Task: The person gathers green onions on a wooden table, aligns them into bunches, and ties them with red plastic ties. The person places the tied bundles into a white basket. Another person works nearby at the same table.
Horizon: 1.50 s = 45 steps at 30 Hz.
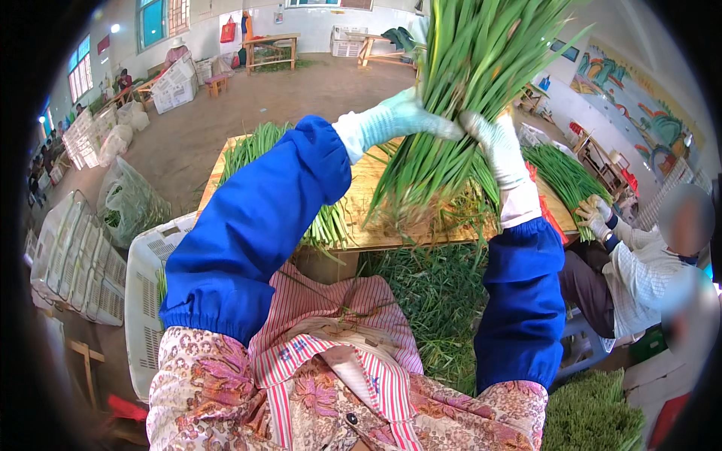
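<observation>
A large bunch of long green leafy stalks (474,73) is held up over the wooden table (366,175). My left hand (414,118), in a pale knitted glove, grips the bunch from the left. On its right side my right hand (496,144), gloved too, grips it with the thumb in front. The bunch's lower ends look blurred just above the table's near edge. More trimmed stalks (330,225) lie on the table, partly hidden behind my left sleeve. Loose leaves and bits (471,206) lie under the bunch.
A white plastic crate (145,293) stands left of the table, near stacked crates (84,259) and a plastic bag (130,203). Cut greens (428,304) are heaped below the table. At the right a co-worker's gloved hands (595,217) touch another pile of stalks (567,169).
</observation>
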### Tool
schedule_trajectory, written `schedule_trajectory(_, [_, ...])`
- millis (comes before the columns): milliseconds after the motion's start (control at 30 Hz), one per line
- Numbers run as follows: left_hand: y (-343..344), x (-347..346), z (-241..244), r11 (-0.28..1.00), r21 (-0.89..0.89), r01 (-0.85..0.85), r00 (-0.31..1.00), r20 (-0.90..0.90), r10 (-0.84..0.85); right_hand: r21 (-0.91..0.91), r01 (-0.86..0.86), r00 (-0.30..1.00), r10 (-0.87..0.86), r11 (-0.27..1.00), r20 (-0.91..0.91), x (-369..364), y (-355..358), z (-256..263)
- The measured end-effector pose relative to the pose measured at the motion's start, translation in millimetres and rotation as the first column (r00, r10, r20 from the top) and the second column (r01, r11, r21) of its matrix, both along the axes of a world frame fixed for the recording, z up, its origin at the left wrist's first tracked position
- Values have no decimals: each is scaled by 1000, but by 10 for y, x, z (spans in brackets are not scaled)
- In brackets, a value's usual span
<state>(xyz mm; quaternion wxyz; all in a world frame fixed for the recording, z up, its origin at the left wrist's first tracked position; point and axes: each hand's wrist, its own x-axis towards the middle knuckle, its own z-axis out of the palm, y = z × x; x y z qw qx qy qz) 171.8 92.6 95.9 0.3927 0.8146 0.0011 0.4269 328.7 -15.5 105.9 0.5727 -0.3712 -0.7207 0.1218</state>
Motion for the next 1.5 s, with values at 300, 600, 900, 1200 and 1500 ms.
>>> schedule_trajectory(300, [-63,104,259,984,172,-56,998,8,55,183,56,978,-91,981,188,-78,13,337])
schedule_trajectory(600, [-577,410,18,933,217,-286,939,-129,318,27,264,869,-226,964,-440,68,-69,384])
schedule_trajectory(900, [-1430,448,-1283,964,220,-148,892,-392,226,172,34,898,45,985,-438,1367,-1201,526])
schedule_trajectory(1200, [-1742,647,-1851,920,391,34,837,-514,187,169,136,808,-10,976,-590,2033,-2112,197])
schedule_trajectory(1500, [-1352,443,-2820,992,107,-73,482,-867,129,287,250,752,1,925,-659,2389,-2565,399])
